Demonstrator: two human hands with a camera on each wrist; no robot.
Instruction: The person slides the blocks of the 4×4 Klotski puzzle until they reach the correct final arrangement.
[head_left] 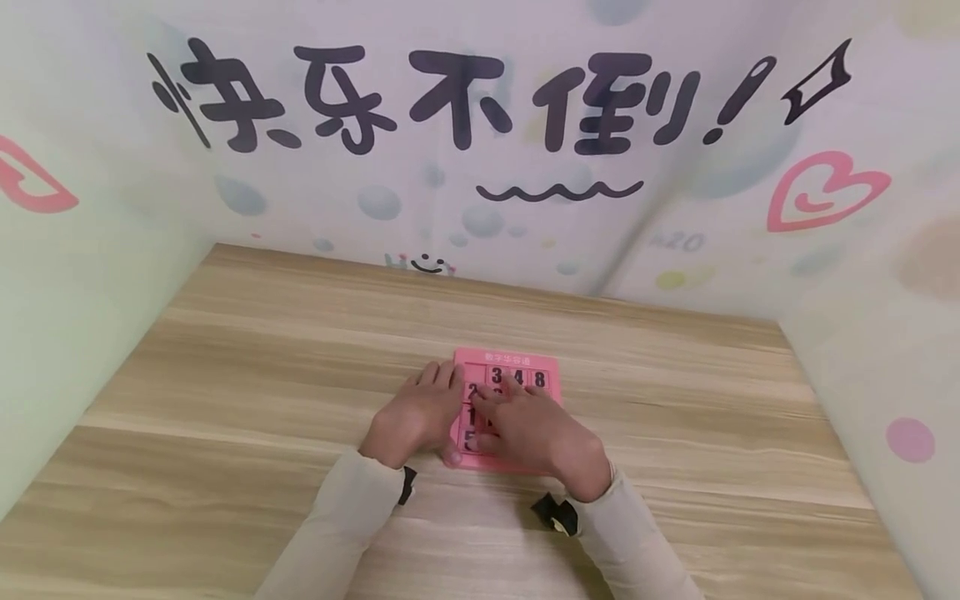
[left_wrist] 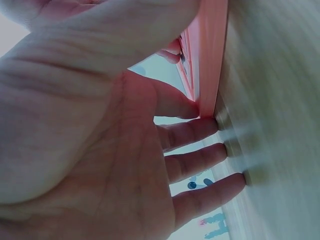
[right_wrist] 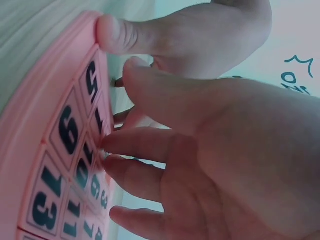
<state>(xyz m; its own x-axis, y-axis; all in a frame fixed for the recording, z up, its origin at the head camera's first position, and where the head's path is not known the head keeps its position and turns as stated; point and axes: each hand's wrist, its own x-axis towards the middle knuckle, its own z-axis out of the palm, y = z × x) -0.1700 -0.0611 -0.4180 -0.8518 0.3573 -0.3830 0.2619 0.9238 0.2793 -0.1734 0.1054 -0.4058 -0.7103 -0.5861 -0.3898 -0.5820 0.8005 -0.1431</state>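
Observation:
A pink sliding number puzzle [head_left: 517, 360] lies flat on the table, with black numerals on square tiles. Its top-left cell, beside the 3 tile [head_left: 497, 376], shows no tile. My left hand [head_left: 418, 410] lies along the puzzle's left side, thumb at the near corner, index fingertip at the far corner. In the left wrist view its other fingers [left_wrist: 196, 163] stretch straight to the tabletop. My right hand [head_left: 531, 429] is over the puzzle, its extended fingertips on the tiles near the left columns. Tiles such as the 9 [right_wrist: 68, 131] and 13 [right_wrist: 45, 199] show in the right wrist view.
The wood-grain table [head_left: 262, 400] meets a printed white backdrop [head_left: 420, 167] at the back, with more pale walls left and right. Cream sleeves [head_left: 330, 525] cover both forearms, and black straps [head_left: 557, 512] sit near the wrists.

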